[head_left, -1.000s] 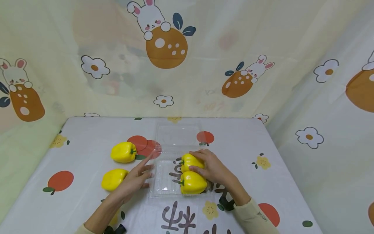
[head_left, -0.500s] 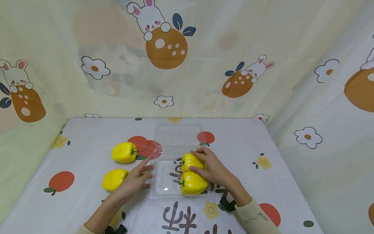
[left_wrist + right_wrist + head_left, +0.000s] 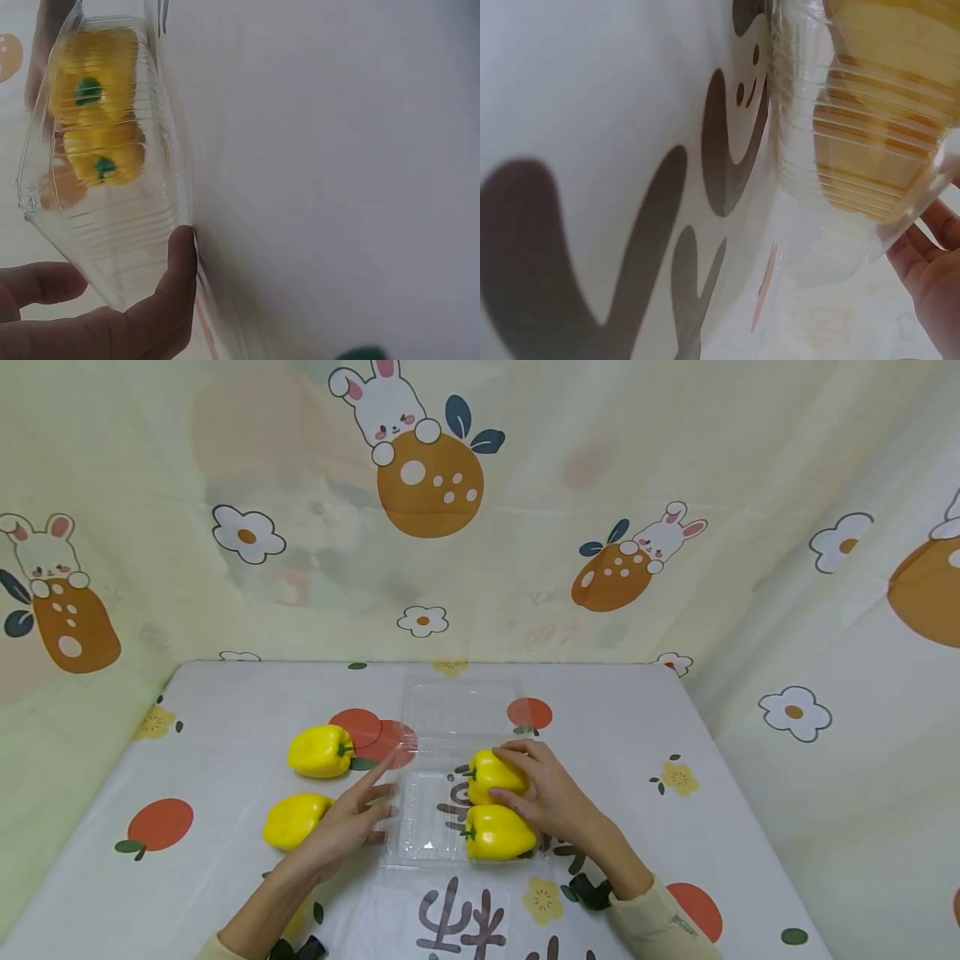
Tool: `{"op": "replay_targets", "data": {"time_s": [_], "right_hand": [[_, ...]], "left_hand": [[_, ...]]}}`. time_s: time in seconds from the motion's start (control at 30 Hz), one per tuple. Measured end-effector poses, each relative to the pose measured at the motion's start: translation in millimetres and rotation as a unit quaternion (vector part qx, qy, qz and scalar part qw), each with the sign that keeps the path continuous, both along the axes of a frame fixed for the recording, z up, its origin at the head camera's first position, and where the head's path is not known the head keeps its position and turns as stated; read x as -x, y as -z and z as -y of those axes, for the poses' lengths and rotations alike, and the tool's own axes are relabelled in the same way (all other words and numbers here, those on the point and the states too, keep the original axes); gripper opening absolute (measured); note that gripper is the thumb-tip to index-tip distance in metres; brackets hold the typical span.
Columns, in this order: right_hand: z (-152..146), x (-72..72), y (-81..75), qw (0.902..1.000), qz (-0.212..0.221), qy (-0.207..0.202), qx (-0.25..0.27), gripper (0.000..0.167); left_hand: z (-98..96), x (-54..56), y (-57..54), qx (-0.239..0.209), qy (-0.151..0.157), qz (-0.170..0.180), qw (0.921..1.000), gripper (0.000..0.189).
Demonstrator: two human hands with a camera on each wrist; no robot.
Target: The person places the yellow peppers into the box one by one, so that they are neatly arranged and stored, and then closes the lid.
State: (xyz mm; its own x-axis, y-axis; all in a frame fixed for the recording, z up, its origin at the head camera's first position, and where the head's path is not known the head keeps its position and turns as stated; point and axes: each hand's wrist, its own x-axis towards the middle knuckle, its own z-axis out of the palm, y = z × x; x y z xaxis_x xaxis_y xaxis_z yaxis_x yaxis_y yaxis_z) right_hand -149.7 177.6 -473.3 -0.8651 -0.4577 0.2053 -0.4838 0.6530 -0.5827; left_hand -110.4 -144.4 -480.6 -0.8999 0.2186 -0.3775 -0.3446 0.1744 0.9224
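A clear plastic clamshell box (image 3: 423,822) lies in the middle of the table, its lid (image 3: 461,706) folded back flat behind it. Two yellow bell peppers lie in its right half, stems to the left: a far pepper (image 3: 491,777) and a near pepper (image 3: 498,833). My right hand (image 3: 551,797) grips the far one between thumb and fingers. My left hand (image 3: 345,827) rests against the box's left side with its index finger stretched forward. Through the ribbed box wall (image 3: 112,232) in the left wrist view, both peppers show. The right hand (image 3: 934,270) is partly out of the right wrist view.
Left of the box are two more yellow bell peppers: one at the back (image 3: 320,751) and one nearer (image 3: 296,821), partly behind the left hand. A white printed cloth (image 3: 637,727) covers the table. Patterned curtains (image 3: 525,568) hang behind it and at the sides.
The right hand and the far pepper have shifted very slightly, and a thin gap now shows between the two peppers in the box. My left hand stays where it was.
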Motion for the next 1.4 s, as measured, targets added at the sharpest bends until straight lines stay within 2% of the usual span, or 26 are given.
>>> {"op": "replay_targets", "data": {"time_s": [0.13, 0.43, 0.53, 0.67, 0.83, 1.0, 1.13, 1.4], "right_hand": [[-4, -2.3, 0.0, 0.9999, -0.011, 0.000, 0.000, 0.057], [-22, -2.0, 3.1, 0.9991, -0.007, 0.014, 0.039, 0.055], [-28, -2.6, 4.7, 0.9981, 0.015, 0.015, 0.058, 0.058], [-35, -4.8, 7.5, 0.9932, 0.070, 0.013, 0.092, 0.066], [-42, -8.6, 8.7, 0.9796, 0.156, 0.010, 0.126, 0.081], [-46, -11.0, 10.7, 0.9650, 0.228, 0.019, 0.128, 0.087], [-49, -12.3, 14.5, 0.9537, 0.268, 0.012, 0.135, 0.085], [-57, -13.0, 21.9, 0.9261, 0.327, -0.029, 0.187, 0.090]], "left_hand": [[0.3, 0.0, 0.1, 0.001, 0.003, 0.000, 1.0000, 0.073], [0.5, 0.2, 0.2, 0.007, 0.005, -0.001, 1.0000, 0.072], [0.6, 0.3, 0.0, 0.005, 0.009, -0.003, 0.9999, 0.072], [0.2, 0.7, -0.7, 0.006, 0.009, -0.002, 0.9999, 0.073], [-0.3, 1.0, -1.4, 0.010, 0.001, 0.003, 0.9999, 0.072], [0.0, 0.8, -2.0, 0.011, 0.003, 0.003, 0.9999, 0.072], [-0.1, 0.6, -2.4, 0.011, 0.003, 0.003, 0.9999, 0.072], [-1.7, 0.5, -3.7, 0.010, -0.004, 0.009, 0.9999, 0.071]]}}
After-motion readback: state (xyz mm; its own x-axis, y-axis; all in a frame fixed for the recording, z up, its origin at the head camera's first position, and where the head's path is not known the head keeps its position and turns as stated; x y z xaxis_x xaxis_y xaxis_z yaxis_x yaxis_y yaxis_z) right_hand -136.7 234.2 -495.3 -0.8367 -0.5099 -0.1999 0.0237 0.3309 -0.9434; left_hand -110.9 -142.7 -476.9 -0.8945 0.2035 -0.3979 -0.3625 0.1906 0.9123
